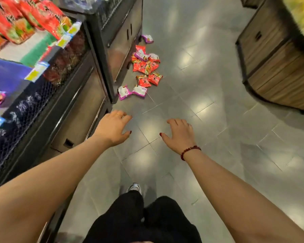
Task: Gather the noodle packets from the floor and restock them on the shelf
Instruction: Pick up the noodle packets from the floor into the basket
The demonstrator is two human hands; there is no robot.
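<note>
Shelf [33,102]: stood left, partly filled.
Noodle packets [146,67]: lay scattered on the floor [200,95] at the shelf's foot, beyond both hands.
Left hand [112,128]: released, empty.
Right hand [180,135]: released, empty.
Risk: an overfull grab could spill slick packets; the far purple packet [147,39] might be missed.

No writing can be read. The print on the noodle packets [146,67], on the floor [200,88] beside the shelf [74,95], is too small. The price tags [35,73] on the shelf's edge are blurred.
</note>
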